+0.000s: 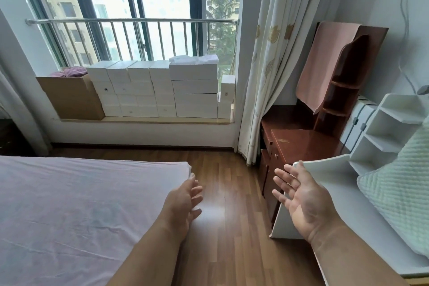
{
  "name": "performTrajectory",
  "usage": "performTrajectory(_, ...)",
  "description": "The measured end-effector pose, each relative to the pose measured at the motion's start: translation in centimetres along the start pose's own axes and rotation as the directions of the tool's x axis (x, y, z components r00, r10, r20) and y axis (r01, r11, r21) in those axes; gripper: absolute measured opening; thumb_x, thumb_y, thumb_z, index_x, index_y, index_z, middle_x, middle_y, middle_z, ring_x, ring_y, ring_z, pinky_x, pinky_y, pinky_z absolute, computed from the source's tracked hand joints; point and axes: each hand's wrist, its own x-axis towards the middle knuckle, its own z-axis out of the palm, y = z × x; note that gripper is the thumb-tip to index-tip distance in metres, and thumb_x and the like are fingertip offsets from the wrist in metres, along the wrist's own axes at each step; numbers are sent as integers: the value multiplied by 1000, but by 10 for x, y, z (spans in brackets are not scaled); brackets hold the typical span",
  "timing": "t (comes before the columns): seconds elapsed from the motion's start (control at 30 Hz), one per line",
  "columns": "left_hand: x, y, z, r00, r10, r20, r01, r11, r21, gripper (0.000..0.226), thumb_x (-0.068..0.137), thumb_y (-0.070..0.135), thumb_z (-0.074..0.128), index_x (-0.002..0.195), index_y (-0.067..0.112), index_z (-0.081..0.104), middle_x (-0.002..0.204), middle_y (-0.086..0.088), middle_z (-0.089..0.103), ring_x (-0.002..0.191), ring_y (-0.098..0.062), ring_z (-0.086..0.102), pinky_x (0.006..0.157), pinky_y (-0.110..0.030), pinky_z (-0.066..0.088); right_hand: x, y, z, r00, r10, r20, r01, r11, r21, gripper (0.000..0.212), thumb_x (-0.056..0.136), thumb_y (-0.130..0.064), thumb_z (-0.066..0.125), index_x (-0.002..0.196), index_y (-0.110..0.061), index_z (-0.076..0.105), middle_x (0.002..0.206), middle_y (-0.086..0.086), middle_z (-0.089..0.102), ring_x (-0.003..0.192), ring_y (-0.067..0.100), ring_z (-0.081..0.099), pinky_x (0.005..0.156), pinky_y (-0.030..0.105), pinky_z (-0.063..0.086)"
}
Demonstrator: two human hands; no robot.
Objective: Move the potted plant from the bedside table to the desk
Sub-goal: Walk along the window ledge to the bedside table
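**Mia:** What were the hands doing?

**Ben:** Both were empty. The left hand (185,202) hung over the wood floor (227,193), just beside the corner of the bed (69,204). Its fingers were loose and a little apart. The right hand (301,202) was turned palm up, fingers spread wide, in front of the near corner of a white desk (329,183).

**Mia:** Were they holding the potted plant?

**Ben:** No. They held nothing. I could not see the plant anywhere.

**Mia:** What was past the right hand?

**Ben:** A red-brown wooden desk (304,144) with a shiny bare top. At its back edge stood small curved shelves (348,81), with a pink cloth (325,60) hanging beside them. A curtain (269,53) hung at its left edge.

**Mia:** And by the window?

**Ben:** White boxes (162,88) were stacked on the window ledge (148,120), touching each other. A brown cardboard box (69,95) sat at the ledge's left end. A green quilted pillow (404,188) lay at the right edge of the white desk.
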Motion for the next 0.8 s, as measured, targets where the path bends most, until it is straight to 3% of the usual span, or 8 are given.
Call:
performTrajectory(0.23, 24, 8, 38, 999, -9, -45, 4, 995, -98, 78, 106, 70, 46, 163, 18, 49, 161, -7, 56, 156, -37, 47, 124, -59, 37, 65, -19, 5, 998, 24, 59, -25, 1000, 5, 51, 105, -52, 58, 136, -13, 67, 134, 13, 75, 126, 29, 69, 112, 59, 50)
performTrajectory(0.37, 44, 17, 41, 998, -11, -66, 1, 989, -147, 79, 107, 71, 42, 161, 14, 50, 157, -7, 58, 156, -37, 47, 128, -62, 34, 85, -10, 14, 993, 60, 101, -60, 998, -3, 47, 103, -54, 60, 130, -18, 70, 132, 12, 77, 124, 28, 71, 107, 56, 53)
performTrajectory(0.43, 58, 29, 43, 993, -5, -115, -8, 993, -119, 67, 109, 66, 44, 149, 14, 59, 138, -4, 66, 136, -30, 62, 116, -56, 47, 100, -10, 18, 993, 64, 99, -62, 998, -21, 46, 103, -54, 61, 129, -18, 70, 131, 12, 77, 124, 28, 71, 104, 53, 55)
performTrajectory(0.47, 65, 36, 45, 991, 3, -133, -18, 994, -106, 56, 110, 63, 46, 137, 16, 64, 124, -1, 69, 117, -23, 68, 101, -49, 54, 109, -10, 23, 994, 65, 92, -63, 998, -27, 45, 103, -54, 61, 128, -18, 70, 131, 12, 77, 124, 28, 71, 103, 53, 55)
performTrajectory(0.53, 78, 48, 49, 989, 8, -149, -20, 997, -81, 39, 109, 60, 52, 109, 24, 67, 103, 5, 64, 89, -14, 63, 77, -37, 52, 127, -10, 32, 994, 70, 79, -66, 997, -48, 46, 102, -54, 62, 128, -18, 70, 130, 12, 76, 123, 28, 71, 101, 53, 56)
performTrajectory(0.57, 89, 54, 48, 990, 7, -139, -17, 998, -65, 36, 108, 60, 53, 100, 27, 65, 100, 5, 62, 87, -15, 60, 77, -36, 51, 139, -7, 40, 994, 76, 74, -71, 996, -60, 46, 102, -55, 62, 128, -18, 70, 130, 12, 76, 122, 27, 71, 99, 53, 56)
performTrajectory(0.7, 130, 69, 36, 996, -4, -85, 0, 999, -49, 42, 106, 64, 54, 106, 25, 69, 118, 3, 68, 121, -27, 61, 115, -57, 45, 176, 9, 70, 993, 104, 53, -98, 991, -96, 47, 101, -56, 64, 128, -18, 70, 130, 11, 76, 122, 28, 71, 97, 52, 57)
performTrajectory(0.8, 170, 81, 21, 993, 34, -114, -39, 998, -39, 47, 109, 60, 53, 111, 18, 76, 124, 0, 76, 126, -27, 66, 115, -57, 47, 207, 17, 95, 992, 114, 46, -108, 987, -116, 47, 101, -55, 63, 129, -18, 70, 130, 12, 76, 122, 28, 71, 104, 56, 55)
